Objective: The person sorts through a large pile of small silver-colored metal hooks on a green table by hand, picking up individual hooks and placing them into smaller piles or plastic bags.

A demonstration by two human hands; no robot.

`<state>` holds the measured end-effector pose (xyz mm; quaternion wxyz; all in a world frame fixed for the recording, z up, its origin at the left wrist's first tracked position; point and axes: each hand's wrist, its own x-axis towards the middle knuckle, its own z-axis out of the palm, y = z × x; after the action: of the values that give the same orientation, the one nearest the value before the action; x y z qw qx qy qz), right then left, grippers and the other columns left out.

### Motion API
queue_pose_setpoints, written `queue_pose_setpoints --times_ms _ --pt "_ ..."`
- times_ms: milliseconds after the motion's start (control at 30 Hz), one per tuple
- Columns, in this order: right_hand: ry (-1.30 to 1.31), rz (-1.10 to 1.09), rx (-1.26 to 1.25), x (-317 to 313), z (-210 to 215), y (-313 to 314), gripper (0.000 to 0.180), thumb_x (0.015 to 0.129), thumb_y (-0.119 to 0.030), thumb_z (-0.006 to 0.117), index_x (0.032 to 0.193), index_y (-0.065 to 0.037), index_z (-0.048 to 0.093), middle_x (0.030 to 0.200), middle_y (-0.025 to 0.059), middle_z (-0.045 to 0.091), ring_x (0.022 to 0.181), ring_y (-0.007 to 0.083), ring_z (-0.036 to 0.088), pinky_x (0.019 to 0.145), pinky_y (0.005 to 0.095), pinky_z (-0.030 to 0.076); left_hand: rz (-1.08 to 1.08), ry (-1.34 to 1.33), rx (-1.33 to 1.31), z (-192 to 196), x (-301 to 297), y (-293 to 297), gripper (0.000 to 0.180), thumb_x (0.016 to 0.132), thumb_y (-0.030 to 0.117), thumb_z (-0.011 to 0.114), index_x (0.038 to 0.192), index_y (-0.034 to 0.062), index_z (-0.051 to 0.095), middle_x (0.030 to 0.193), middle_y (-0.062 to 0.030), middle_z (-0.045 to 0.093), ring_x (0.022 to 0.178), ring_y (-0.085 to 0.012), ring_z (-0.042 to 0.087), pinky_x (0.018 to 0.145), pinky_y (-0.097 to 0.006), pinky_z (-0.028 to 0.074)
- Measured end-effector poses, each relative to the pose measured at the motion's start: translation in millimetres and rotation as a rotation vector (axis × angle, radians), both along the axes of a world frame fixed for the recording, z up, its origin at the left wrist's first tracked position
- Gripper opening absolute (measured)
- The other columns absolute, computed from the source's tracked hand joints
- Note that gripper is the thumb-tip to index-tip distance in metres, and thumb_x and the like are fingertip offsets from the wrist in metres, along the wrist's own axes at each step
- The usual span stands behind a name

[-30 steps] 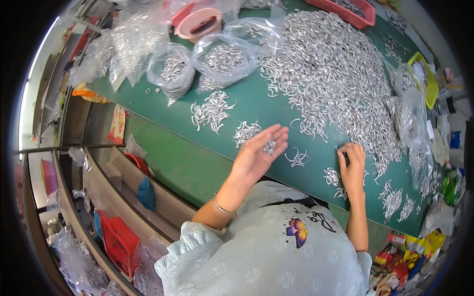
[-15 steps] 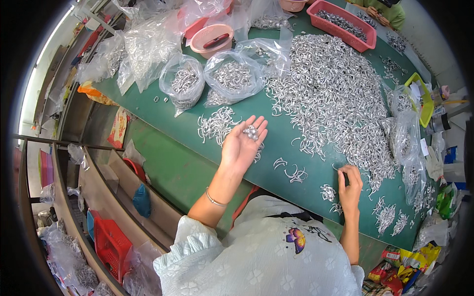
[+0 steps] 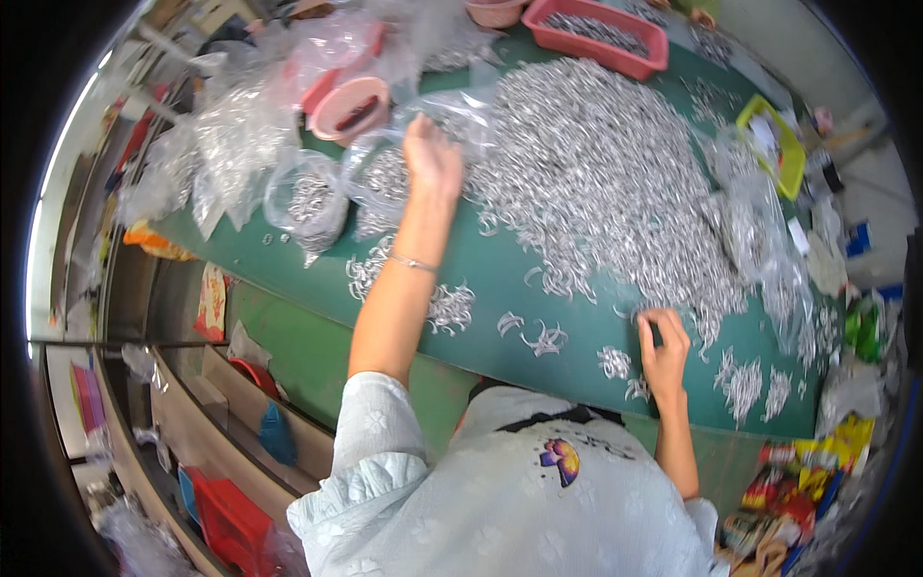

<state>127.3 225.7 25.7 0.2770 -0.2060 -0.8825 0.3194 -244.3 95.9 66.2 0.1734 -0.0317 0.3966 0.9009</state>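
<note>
My left hand [image 3: 433,163] reaches over the mouth of a clear plastic bag [image 3: 377,183] of small silver curved pieces. Its fingers are blurred and partly turned away, so what it holds is hidden. Lower right, my right hand [image 3: 665,348] has thumb and forefinger pinched on a thin curved silver piece [image 3: 622,313] that sticks out at the fingertips. Beyond it spreads a large heap of curved silver pieces [image 3: 586,163]. Small groups of the same pieces [image 3: 546,338] lie between my hands, and another cluster [image 3: 450,310] is beside my left forearm.
A second filled bag [image 3: 310,204] stands left of the first, with a pink bowl [image 3: 350,108] behind. A pink tray [image 3: 596,40] of pieces sits at the far edge. On the right are a yellow-green basket [image 3: 784,149] and plastic bags [image 3: 760,231]. Shelves [image 3: 231,423] line the left.
My left hand, earlier palm up with silver pieces on it, has moved forward over the bag and turned. My right hand stays low by the heap, still pinched. The view has shifted.
</note>
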Motion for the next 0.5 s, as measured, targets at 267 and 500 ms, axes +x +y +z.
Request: queue_pose_setpoints --times_ms 267,500 --pt "-0.029 -0.011 -0.082 10 -9 5 0.004 0.085 0.002 0.063 0.087 0.004 0.062 0.085 0.0147 0.062 0.078 0.0275 0.061 0.073 0.034 0.048 -0.123 0.37 -0.498 -18 28 -39 0.044 0.092 -0.001 0.041 0.135 -0.0092 0.046 0.137 -0.0229 0.051 0.132 -0.0309 0.046 0.112 -0.037 0.034" --pt "-0.075 -0.004 -0.058 0 -3 0 0.004 0.086 0.001 0.063 0.087 0.004 0.062 0.084 0.0145 0.062 0.078 0.0275 0.061 0.073 0.0339 0.049 -0.165 1.128 -1.47 -41 -28 1 0.031 0.08 0.002 0.049 0.105 -0.0081 0.065 0.119 -0.028 0.061 0.118 -0.0406 0.055 0.109 -0.048 0.034"
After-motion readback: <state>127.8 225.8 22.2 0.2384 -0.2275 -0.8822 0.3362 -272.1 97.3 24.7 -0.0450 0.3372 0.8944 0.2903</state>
